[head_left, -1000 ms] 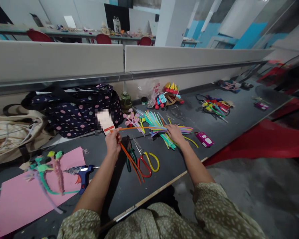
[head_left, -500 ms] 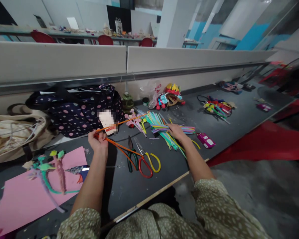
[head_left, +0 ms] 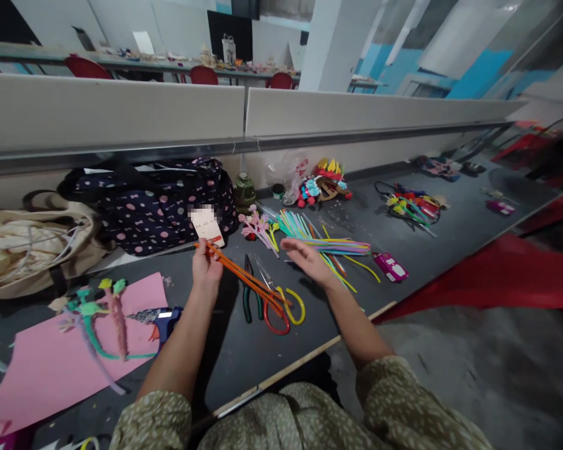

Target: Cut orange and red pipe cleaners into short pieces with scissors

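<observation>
My left hand grips several orange pipe cleaners near one end; their other ends reach down to the right over the scissors. My right hand is raised with its fingers stretched out and nothing in it, beside the pile of coloured pipe cleaners. Below the orange strands lie scissors with one red and one yellow handle loop, partly covered. Pliers with dark green handles rest just left of them. Pink pipe-cleaner flowers lie behind, close to the pile.
Pipe-cleaner figures lie on a pink sheet at the left, with a blue glue gun at its edge. A dotted dark bag and a beige bag stand behind. A purple packet lies at the right.
My right hand has left the pile and moved left, its fingers opening out. My left hand has shifted right, and the orange strand that stretched towards the pile now lies with the others.
</observation>
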Motion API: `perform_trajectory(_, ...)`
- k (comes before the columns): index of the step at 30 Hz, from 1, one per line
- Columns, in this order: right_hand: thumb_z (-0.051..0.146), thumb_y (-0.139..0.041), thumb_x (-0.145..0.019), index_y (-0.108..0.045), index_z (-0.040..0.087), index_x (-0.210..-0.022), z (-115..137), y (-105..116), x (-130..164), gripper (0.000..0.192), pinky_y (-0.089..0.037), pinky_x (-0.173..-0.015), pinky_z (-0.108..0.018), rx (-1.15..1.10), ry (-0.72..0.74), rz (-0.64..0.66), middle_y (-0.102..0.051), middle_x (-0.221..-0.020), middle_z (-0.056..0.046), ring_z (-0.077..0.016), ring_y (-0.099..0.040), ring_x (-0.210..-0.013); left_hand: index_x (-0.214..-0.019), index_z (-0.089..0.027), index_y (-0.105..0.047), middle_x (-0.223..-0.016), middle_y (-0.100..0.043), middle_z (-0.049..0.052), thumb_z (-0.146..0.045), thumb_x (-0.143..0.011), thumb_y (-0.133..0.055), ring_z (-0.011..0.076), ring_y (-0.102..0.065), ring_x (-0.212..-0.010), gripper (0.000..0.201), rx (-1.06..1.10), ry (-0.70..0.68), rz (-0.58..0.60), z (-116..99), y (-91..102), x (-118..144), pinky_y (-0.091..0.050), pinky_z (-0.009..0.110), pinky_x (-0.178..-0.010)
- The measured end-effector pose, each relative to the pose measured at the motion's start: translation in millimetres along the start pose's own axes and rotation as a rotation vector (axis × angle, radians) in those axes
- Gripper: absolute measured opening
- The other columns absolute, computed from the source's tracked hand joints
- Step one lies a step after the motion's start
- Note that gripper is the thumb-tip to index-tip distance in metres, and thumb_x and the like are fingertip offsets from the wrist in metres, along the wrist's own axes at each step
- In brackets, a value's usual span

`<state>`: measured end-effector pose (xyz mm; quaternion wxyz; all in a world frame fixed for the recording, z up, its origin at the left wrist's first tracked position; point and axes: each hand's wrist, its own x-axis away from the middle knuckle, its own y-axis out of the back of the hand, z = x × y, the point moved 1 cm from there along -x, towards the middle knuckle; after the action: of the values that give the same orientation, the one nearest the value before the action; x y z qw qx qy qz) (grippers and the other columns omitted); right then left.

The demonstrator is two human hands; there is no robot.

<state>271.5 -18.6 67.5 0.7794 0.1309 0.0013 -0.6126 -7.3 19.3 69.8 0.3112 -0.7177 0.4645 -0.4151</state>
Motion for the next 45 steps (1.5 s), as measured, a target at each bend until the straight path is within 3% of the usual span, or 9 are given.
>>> perform_trajectory(5, 0.049, -0.062, -0.087, -0.049, 0.025, -0.138, 1, -77, 18, 0.058, -0.041, -0.106, -0.044, 0.051, -0.038, 0.127, -0.057, -0.137, -0.011, -0.0252, -0.054, -0.126, -0.072, -0.014, -0.051, -0.059, -0.048, -0.004, -0.020, -0.097, -0.053, 0.0028, -0.037, -0.044, 0.025, 0.030, 0.092, 0.085, 9, -2.1, 7, -0.032, 0.013, -0.040)
perform_trajectory(7, 0.042, -0.071, -0.080, -0.048, 0.027, -0.139, 0, -93, 22, 0.065, -0.047, -0.097, -0.042, 0.118, -0.089, 0.125, -0.062, -0.129, -0.009, -0.0243, -0.063, -0.110, -0.072, -0.014, -0.051, -0.059, -0.047, -0.004, -0.020, -0.097, -0.053, 0.0030, -0.037, -0.045, 0.026, 0.038, 0.103, 0.101, 9, -1.5, 6, -0.032, 0.012, -0.041)
perform_trajectory(12, 0.037, -0.062, -0.085, -0.065, 0.021, -0.105, -3, -111, 28, 0.025, -0.039, -0.050, -0.023, -0.059, -0.257, 0.147, -0.060, -0.069, 0.003, -0.0101, -0.049, -0.051, -0.075, -0.015, -0.057, -0.063, -0.056, 0.000, -0.024, -0.098, -0.049, 0.0060, -0.049, -0.052, 0.026, 0.029, 0.075, 0.057, 9, -4.7, 8, -0.045, 0.016, -0.051)
perform_trajectory(16, 0.047, -0.061, -0.083, -0.060, 0.019, -0.099, -2, -115, 30, 0.033, -0.021, -0.039, -0.018, -0.384, -0.378, 0.108, -0.050, -0.061, 0.007, -0.0039, -0.029, -0.040, -0.094, -0.014, -0.067, -0.090, -0.069, 0.009, -0.042, -0.091, -0.060, 0.0154, -0.066, -0.080, 0.030, -0.100, 0.223, 0.266, 29, -10.3, 24, -0.055, 0.029, -0.072)
perform_trajectory(19, 0.050, -0.065, -0.079, -0.056, 0.020, -0.096, 0, -116, 30, 0.036, -0.020, -0.037, -0.017, -0.446, -0.412, 0.096, -0.050, -0.060, 0.009, -0.0027, -0.027, -0.037, -0.095, -0.013, -0.069, -0.077, -0.067, 0.006, -0.038, -0.080, -0.074, 0.0146, -0.064, -0.069, 0.030, -0.376, 0.416, 0.424, 51, -9.6, 38, -0.053, 0.027, -0.065)
perform_trajectory(24, 0.051, -0.062, -0.081, -0.061, 0.019, -0.097, -13, -91, 34, 0.036, -0.046, -0.049, -0.023, -0.258, -0.382, 0.031, -0.060, -0.072, 0.002, -0.0099, -0.055, -0.052, -0.078, -0.015, -0.065, -0.045, -0.032, -0.008, -0.042, -0.086, -0.068, 0.0060, -0.032, -0.040, 0.028, -0.322, 0.362, 0.481, 52, -4.6, 34, -0.039, 0.018, -0.044)
perform_trajectory(29, 0.043, -0.059, -0.081, -0.065, 0.019, -0.097, -38, -36, 45, 0.030, -0.051, -0.063, -0.029, 0.029, -0.302, -0.205, -0.065, -0.079, -0.002, -0.0161, -0.063, -0.068, -0.080, -0.013, -0.062, -0.050, -0.028, -0.008, -0.033, -0.093, -0.059, 0.0035, -0.021, -0.038, 0.025, -0.210, 0.417, 0.406, 37, 0.3, 18, -0.019, 0.013, -0.034)
perform_trajectory(39, 0.029, -0.051, -0.085, -0.068, 0.019, -0.090, -58, 34, 55, 0.020, -0.048, -0.073, -0.034, 0.755, -0.123, -0.487, -0.069, -0.089, -0.008, -0.0207, -0.061, -0.074, -0.084, -0.013, -0.059, -0.054, -0.030, -0.007, -0.022, -0.096, -0.052, 0.0041, -0.027, -0.039, 0.016, -0.199, 0.569, 0.321, 48, 3.4, 19, -0.022, 0.012, -0.033)
perform_trajectory(45, 0.025, -0.051, -0.087, -0.069, 0.018, -0.095, -65, 67, 37, 0.022, -0.047, -0.083, -0.038, 0.886, -0.085, -0.513, -0.068, -0.095, -0.011, -0.0255, -0.060, -0.089, -0.084, -0.011, -0.060, -0.055, -0.030, -0.007, -0.020, -0.099, -0.043, 0.0040, -0.028, -0.039, 0.024, -0.208, 0.564, 0.312, 50, 5.7, 16, -0.022, 0.012, -0.033)
